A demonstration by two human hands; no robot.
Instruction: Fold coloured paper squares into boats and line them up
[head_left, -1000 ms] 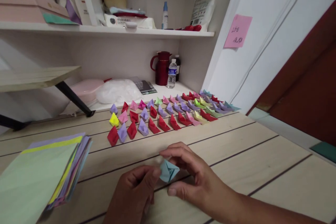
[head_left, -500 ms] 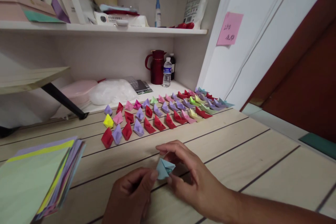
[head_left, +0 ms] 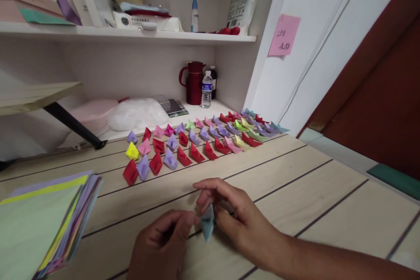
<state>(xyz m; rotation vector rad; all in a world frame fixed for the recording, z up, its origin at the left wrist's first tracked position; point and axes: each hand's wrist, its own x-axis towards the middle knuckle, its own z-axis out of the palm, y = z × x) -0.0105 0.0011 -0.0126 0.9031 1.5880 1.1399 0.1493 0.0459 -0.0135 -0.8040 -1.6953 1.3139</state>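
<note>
A small light-blue folded paper (head_left: 207,224) is between my two hands, just above the wooden table (head_left: 288,175). My left hand (head_left: 164,243) pinches its left edge between thumb and forefinger. On its other side is my right hand (head_left: 234,216), thumb against the paper and fingers curved over its top. Part of the paper is hidden behind the right fingers. Beyond my hands, several folded paper boats (head_left: 170,159) in red, purple, pink, yellow, green and blue stand in rows.
A stack of coloured paper sheets (head_left: 39,218) lies at the left. Behind the boats, a dark red jug (head_left: 194,83) and a water bottle (head_left: 206,89) stand under a white shelf (head_left: 98,31). A black table leg (head_left: 74,124) slants down at the left.
The light-blue paper has turned from lying wide to standing narrow, its point downward. My right thumb and fingers have closed in on it. The view has shifted slightly.
</note>
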